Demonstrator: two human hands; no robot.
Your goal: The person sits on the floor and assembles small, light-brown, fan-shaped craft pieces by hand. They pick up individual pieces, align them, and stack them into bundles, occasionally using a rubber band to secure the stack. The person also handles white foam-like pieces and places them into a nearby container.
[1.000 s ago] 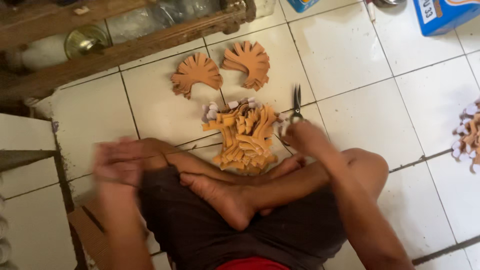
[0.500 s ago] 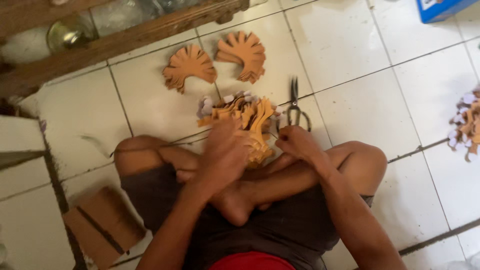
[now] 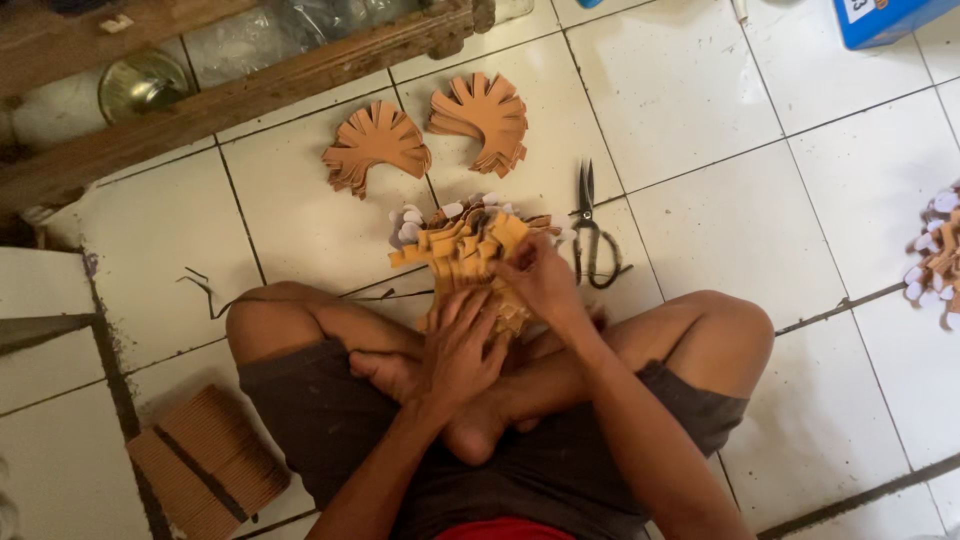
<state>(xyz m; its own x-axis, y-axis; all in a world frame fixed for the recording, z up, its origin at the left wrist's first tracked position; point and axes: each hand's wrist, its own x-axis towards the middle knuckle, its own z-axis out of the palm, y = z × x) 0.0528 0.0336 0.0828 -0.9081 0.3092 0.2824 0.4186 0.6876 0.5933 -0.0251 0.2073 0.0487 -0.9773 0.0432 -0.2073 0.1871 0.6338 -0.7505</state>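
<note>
On a white tiled floor (image 3: 700,90), the left hand (image 3: 462,350) lies spread on the fanned tan leather pieces (image 3: 470,255); the right hand (image 3: 540,280) pinches them beside scissors (image 3: 592,230).

Bare tile floor (image 3: 720,100) lies open toward the far right. Ahead, two fan-shaped leather stacks (image 3: 430,135) block the way (a wooden rack (image 3: 250,95) runs behind them); scissors (image 3: 592,225) lie just right of the yellow leather bundle (image 3: 465,245).

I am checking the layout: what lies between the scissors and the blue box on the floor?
In the head view, only bare white floor tiles lie between the scissors and the blue box.
</note>
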